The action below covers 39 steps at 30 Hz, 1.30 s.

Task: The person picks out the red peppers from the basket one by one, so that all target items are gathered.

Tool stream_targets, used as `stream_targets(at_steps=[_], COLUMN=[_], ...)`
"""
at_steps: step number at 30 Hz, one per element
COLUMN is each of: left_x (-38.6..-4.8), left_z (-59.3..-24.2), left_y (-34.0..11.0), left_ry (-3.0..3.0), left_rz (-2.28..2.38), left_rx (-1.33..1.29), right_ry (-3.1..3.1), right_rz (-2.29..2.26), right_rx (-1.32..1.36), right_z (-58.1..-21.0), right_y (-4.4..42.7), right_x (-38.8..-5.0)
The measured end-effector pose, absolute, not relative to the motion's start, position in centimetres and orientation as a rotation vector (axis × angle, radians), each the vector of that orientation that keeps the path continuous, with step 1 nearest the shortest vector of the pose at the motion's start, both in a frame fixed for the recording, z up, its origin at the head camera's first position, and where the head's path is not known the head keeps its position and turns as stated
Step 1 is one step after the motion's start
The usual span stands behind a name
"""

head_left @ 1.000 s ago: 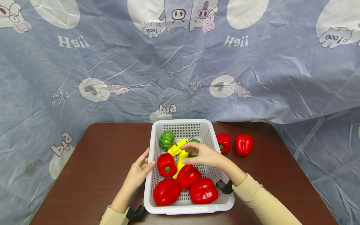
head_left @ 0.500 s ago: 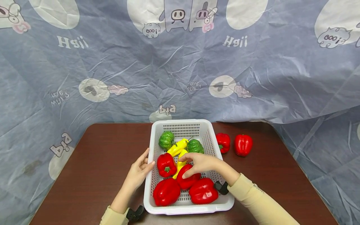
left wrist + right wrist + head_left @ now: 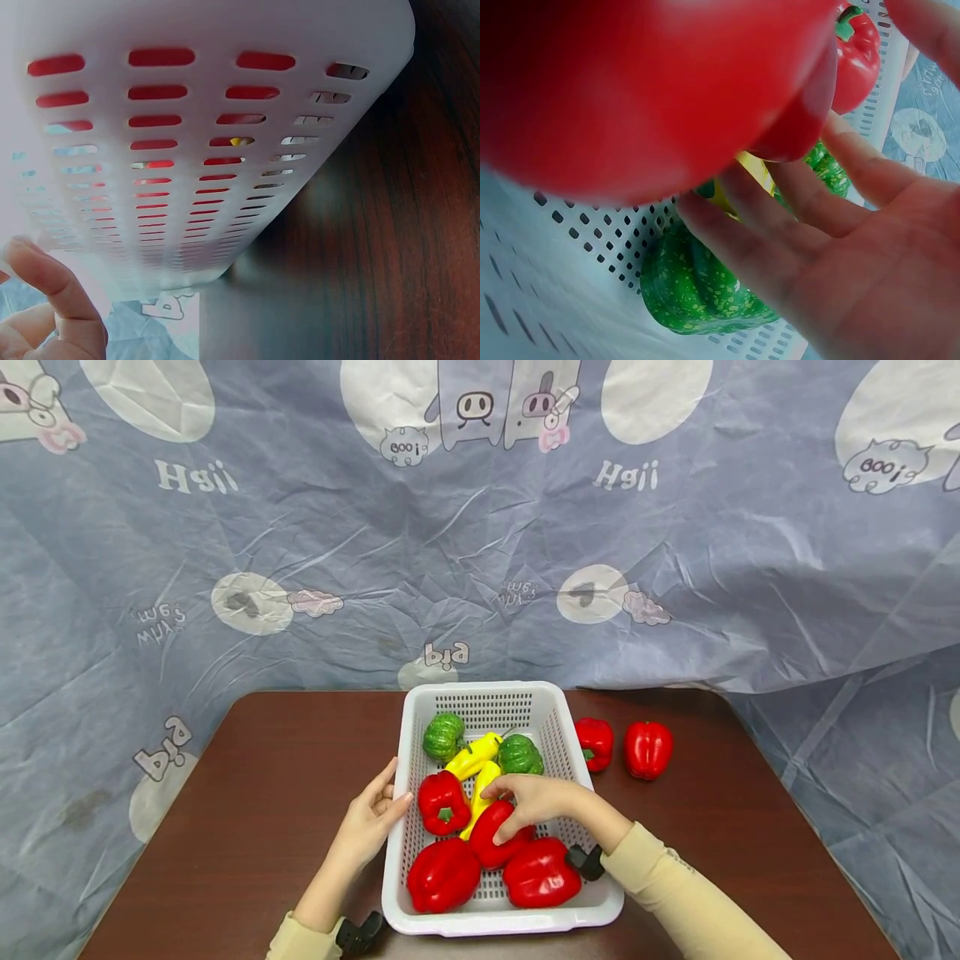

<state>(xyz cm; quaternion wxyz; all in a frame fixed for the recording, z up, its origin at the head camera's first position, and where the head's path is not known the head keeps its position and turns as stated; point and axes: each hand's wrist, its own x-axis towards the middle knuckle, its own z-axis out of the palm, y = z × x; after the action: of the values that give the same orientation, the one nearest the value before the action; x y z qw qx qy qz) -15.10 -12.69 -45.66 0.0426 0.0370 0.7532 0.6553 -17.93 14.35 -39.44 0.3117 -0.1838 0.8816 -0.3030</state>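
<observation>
My left hand (image 3: 362,827) rests at the left rim of the white basket (image 3: 502,922), its thumb tip over the edge; in the left wrist view, bent fingers (image 3: 64,296) show beside the perforated wall (image 3: 112,172). My right hand (image 3: 542,800) is inside the basket over the middle red pepper (image 3: 491,847), thumb and fingers spread around it. The right wrist view shows fingers (image 3: 810,217) reaching beneath a red pepper (image 3: 799,124), with the thumb apart. Around it lie two yellow peppers (image 3: 474,756), other red peppers (image 3: 444,875) and two green vegetables (image 3: 520,755).
Two red peppers (image 3: 648,750) lie on the dark brown table (image 3: 262,793) to the right of the basket. Behind the table hangs a wrinkled grey-blue printed cloth (image 3: 420,527).
My right hand has moved toward the near side, from above the yellow peppers and right green vegetable to the middle red pepper. My left hand stays at the rim.
</observation>
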Motion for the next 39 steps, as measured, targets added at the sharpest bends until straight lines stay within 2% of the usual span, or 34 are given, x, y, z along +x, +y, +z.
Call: stream_targets(at_steps=[19,30,39], left_x=[-15.2,-15.1,-15.2], left_z=[-45.7,-46.1,-45.9], left_y=[-12.7,-12.6,-12.7], left_ry=[2.317,2.316,2.305], left_rz=[2.002,2.015,2.024], left_rx=[0.115,0.101,0.114], right_ry=[2.322,2.438,2.462], right_rz=[-0.763,-0.63,-0.663], right_rx=[-0.399,-0.554,-0.606], right_z=[-39.9,-40.4,-39.0], right_y=[14.5,14.4,15.2], right_x=[-17.8,-17.6,-17.7])
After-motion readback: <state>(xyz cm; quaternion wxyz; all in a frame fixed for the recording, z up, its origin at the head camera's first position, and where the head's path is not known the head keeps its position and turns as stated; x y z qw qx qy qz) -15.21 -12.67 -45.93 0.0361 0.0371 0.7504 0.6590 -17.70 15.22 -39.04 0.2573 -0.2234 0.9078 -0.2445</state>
